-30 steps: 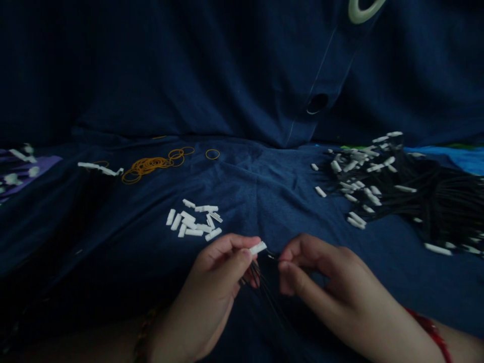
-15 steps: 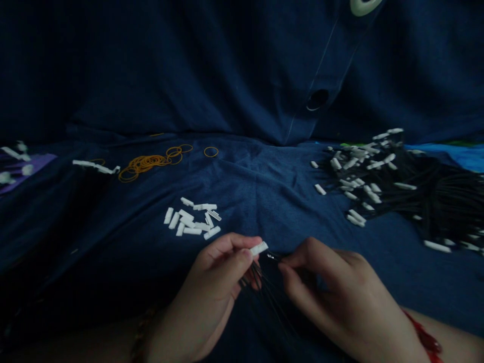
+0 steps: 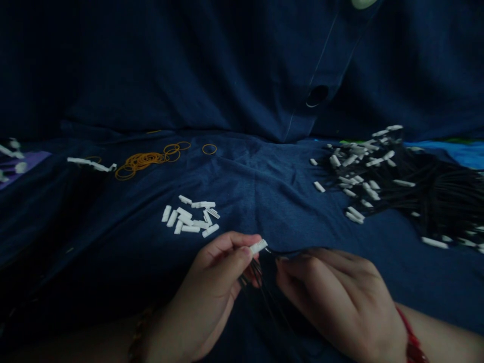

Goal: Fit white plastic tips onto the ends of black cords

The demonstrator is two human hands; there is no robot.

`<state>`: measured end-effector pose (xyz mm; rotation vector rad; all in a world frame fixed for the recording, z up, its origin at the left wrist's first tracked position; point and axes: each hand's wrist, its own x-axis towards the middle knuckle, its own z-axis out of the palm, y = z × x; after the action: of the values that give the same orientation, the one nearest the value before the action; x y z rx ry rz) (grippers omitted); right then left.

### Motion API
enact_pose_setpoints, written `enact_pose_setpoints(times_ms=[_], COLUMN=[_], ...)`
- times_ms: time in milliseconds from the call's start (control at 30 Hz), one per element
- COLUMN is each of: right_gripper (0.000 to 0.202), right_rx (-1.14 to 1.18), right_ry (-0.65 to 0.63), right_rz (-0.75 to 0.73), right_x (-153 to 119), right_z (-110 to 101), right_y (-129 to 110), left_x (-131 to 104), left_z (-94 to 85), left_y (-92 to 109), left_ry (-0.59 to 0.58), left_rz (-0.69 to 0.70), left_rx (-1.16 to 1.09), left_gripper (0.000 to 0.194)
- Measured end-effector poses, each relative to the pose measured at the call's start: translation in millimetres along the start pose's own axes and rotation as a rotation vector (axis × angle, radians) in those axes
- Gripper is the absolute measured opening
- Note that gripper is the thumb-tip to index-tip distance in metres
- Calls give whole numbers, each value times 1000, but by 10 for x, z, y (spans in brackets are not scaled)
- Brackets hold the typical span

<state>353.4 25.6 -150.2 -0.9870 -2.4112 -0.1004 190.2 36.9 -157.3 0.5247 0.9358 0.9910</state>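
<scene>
My left hand (image 3: 219,287) is closed, pinching a small white connector housing (image 3: 259,246) between thumb and forefinger. Black wires (image 3: 260,287) hang below the housing past my left fingers. My right hand (image 3: 333,292) pinches a thin black wire (image 3: 275,253) close to the housing's right end. A small shiny metal tip on that wire points at the housing; whether it is inside, I cannot tell. Beyond my left hand lies a loose group of white connector housings (image 3: 191,229) on the dark blue cloth (image 3: 242,186).
Orange rubber bands (image 3: 145,161) lie in a heap at the back left, near a row of white pieces (image 3: 93,164). A large bundle of black wires (image 3: 434,191) with white connectors spreads on the right. At the far left is a purple item (image 3: 32,169) with white pieces.
My right hand has rolled over, and the wire's metal tip has come up closer to the housing's right end. My left hand keeps its hold; the view has shifted slightly.
</scene>
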Motion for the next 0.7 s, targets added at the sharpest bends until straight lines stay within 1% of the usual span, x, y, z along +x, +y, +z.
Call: enact_pose_setpoints(times_ms=[133,300,467,533,633,700], right_gripper=[8,7,10,11,11,10], right_rx=[-9,-45,-82,-75,-72,-59], right_ry=[-27,-8,-8,-13,-16,-23], right_rz=[-25,-68,-121,-139,-131,-109], right_x=[8,0,32,40,35,24], right_z=[-6,-10,-31,-33,-26,-17], right_y=[2,-6,-41,-52,-62,-66], left_x=[8,19,14,9,7,9], left_z=[-9,-7,-6,-16,-39,-50], left_y=[-5,0,-9,-19,-33,-36], left_ry=[-20,-45,-42,-60,-93,-94], left_rz=[-6,0,29,49,57,52], left_rx=[-8,12,116,162,205,225], left_gripper=[7,7,9,9,9,8])
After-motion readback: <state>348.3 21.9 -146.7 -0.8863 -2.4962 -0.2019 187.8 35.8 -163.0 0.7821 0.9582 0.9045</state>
